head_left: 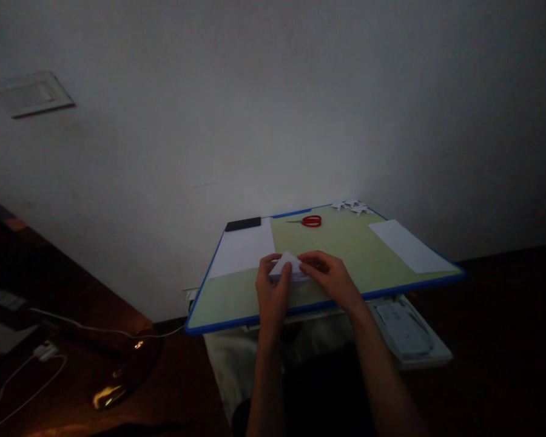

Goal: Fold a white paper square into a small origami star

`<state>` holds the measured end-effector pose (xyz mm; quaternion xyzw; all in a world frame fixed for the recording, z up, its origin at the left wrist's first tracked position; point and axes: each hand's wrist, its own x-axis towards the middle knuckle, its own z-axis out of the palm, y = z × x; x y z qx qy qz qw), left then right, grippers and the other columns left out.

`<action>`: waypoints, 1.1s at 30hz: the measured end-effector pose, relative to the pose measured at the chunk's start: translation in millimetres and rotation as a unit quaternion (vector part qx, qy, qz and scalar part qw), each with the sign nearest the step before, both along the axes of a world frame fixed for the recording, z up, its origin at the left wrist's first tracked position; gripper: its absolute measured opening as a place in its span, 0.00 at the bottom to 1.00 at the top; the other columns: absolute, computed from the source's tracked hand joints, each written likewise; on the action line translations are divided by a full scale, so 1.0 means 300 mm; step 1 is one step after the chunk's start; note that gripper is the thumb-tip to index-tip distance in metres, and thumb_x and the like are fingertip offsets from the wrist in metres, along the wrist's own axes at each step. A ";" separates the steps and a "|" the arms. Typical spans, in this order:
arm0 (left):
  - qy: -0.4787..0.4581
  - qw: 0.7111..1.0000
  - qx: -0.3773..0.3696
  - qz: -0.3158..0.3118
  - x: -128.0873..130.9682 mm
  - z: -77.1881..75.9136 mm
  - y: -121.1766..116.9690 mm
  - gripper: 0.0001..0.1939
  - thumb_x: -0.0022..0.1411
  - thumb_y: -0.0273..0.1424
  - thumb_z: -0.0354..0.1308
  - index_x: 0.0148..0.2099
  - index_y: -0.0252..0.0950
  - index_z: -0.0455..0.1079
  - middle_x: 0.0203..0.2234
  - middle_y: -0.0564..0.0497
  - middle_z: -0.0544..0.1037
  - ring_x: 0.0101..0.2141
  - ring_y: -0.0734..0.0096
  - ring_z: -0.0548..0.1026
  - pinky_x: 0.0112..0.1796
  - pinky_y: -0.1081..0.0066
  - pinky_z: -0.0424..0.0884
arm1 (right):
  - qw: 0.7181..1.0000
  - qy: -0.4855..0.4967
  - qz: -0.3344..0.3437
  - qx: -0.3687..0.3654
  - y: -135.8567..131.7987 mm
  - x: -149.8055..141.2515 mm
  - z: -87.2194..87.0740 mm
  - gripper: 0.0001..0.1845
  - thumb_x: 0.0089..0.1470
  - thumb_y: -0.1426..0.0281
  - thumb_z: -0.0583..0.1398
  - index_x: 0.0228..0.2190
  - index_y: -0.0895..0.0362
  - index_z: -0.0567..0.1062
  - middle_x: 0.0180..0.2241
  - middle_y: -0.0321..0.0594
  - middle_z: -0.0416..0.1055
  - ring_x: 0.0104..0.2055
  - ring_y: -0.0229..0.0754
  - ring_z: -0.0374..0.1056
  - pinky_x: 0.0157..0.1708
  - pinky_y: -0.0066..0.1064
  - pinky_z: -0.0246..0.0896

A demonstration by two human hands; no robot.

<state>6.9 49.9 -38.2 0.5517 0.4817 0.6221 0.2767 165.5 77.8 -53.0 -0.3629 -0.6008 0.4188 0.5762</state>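
Observation:
A small folded piece of white paper [290,264], pointed at its top, lies near the front edge of a green board with a blue rim [327,301]. My left hand [272,290] pinches the paper's left side with thumb and fingers. My right hand [330,277] presses on its right side with curled fingers. Both hands rest on the board.
On the board lie red-handled scissors [310,221], a white sheet [246,248] at the left, another white sheet [411,245] at the right, a black flat object [242,224] and several small paper cut-outs [352,207] at the far edge. White cables [50,352] trail on the dark wooden surface to the left.

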 end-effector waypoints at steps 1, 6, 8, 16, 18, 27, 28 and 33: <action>0.009 1.000 -0.001 -0.005 -0.001 0.000 0.000 0.15 0.64 0.38 0.65 0.51 0.40 0.73 0.43 0.46 0.81 0.40 0.61 0.80 0.39 0.68 0.73 | 1.000 0.000 -0.001 0.001 -0.002 0.000 0.002 0.12 0.56 0.62 0.69 0.41 0.54 0.84 0.39 0.42 0.83 0.41 0.47 0.78 0.45 0.39 0.72; 0.020 1.000 0.011 0.009 -0.004 -0.004 0.006 0.16 0.64 0.36 0.65 0.52 0.39 0.74 0.43 0.45 0.82 0.43 0.59 0.80 0.41 0.66 0.74 | 1.000 -0.007 0.005 0.008 -0.018 0.003 0.017 0.12 0.57 0.62 0.68 0.42 0.53 0.84 0.42 0.42 0.82 0.42 0.46 0.77 0.44 0.38 0.72; 0.018 1.000 0.018 0.019 -0.004 -0.005 0.009 0.16 0.64 0.36 0.64 0.53 0.39 0.75 0.43 0.45 0.83 0.44 0.58 0.80 0.41 0.66 0.74 | 1.000 -0.012 0.013 0.024 -0.025 0.005 0.021 0.13 0.57 0.63 0.68 0.44 0.52 0.84 0.45 0.42 0.80 0.44 0.46 0.76 0.45 0.38 0.72; 0.026 0.999 0.026 0.040 -0.008 -0.014 0.014 0.16 0.63 0.37 0.65 0.52 0.39 0.77 0.44 0.45 0.83 0.46 0.58 0.80 0.44 0.65 0.74 | 0.994 -0.030 0.042 0.101 -0.020 0.026 0.006 0.26 0.52 0.78 0.61 0.50 0.47 0.84 0.46 0.40 0.74 0.52 0.46 0.71 0.55 0.40 0.66; 0.030 0.998 0.028 0.040 -0.011 -0.016 0.016 0.16 0.62 0.36 0.66 0.51 0.39 0.77 0.44 0.45 0.83 0.47 0.57 0.79 0.46 0.64 0.74 | 0.994 -0.029 0.041 0.100 -0.019 0.026 0.004 0.27 0.54 0.78 0.62 0.52 0.46 0.83 0.44 0.39 0.74 0.50 0.46 0.72 0.55 0.40 0.66; 0.032 0.998 0.035 0.033 -0.007 -0.001 0.010 0.15 0.61 0.36 0.66 0.49 0.38 0.78 0.41 0.46 0.84 0.44 0.58 0.81 0.43 0.65 0.75 | 0.991 -0.016 0.037 0.125 -0.021 0.017 0.006 0.13 0.59 0.73 0.68 0.44 0.48 0.86 0.40 0.39 0.76 0.45 0.44 0.73 0.48 0.36 0.68; 0.033 0.998 0.035 0.033 -0.007 0.000 0.008 0.15 0.61 0.36 0.66 0.49 0.38 0.78 0.41 0.46 0.84 0.44 0.58 0.81 0.43 0.65 0.75 | 0.991 -0.018 0.034 0.125 -0.021 0.016 0.005 0.12 0.59 0.72 0.68 0.44 0.48 0.86 0.40 0.38 0.76 0.45 0.44 0.73 0.48 0.35 0.68; 0.033 0.998 0.039 0.038 -0.007 0.000 0.008 0.14 0.60 0.35 0.67 0.49 0.38 0.79 0.42 0.46 0.84 0.45 0.57 0.81 0.44 0.65 0.75 | 0.991 -0.025 0.025 0.127 -0.015 0.014 0.000 0.10 0.59 0.69 0.70 0.44 0.47 0.86 0.39 0.38 0.76 0.44 0.44 0.74 0.47 0.36 0.69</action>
